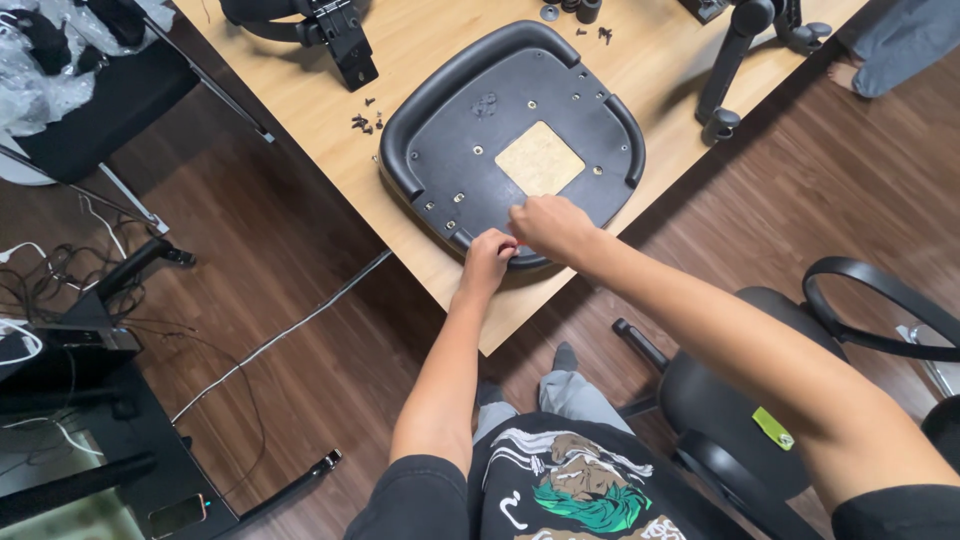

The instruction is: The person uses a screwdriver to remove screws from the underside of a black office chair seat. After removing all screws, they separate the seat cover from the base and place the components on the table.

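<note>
My left hand [487, 255] and right hand [548, 226] pinched on a small red part [516, 242], at 6 o'clock edge of the upturned black chair seat [470, 150], on the wooden worktop [440, 50]

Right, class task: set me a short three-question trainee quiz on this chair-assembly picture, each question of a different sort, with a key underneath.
1. True or false: the black seat pan lies with its underside up on the wooden table.
2. Multiple choice: where do the left hand and right hand meet? A) at the seat pan's far edge B) at its near edge, close to the table's corner C) on the light square patch
3. Fill in: a small heap of loose ____ lies on the table just left of the seat pan.

Key: 1 true; 2 B; 3 screws (small dark fasteners; their exact kind is too small to tell).
</note>
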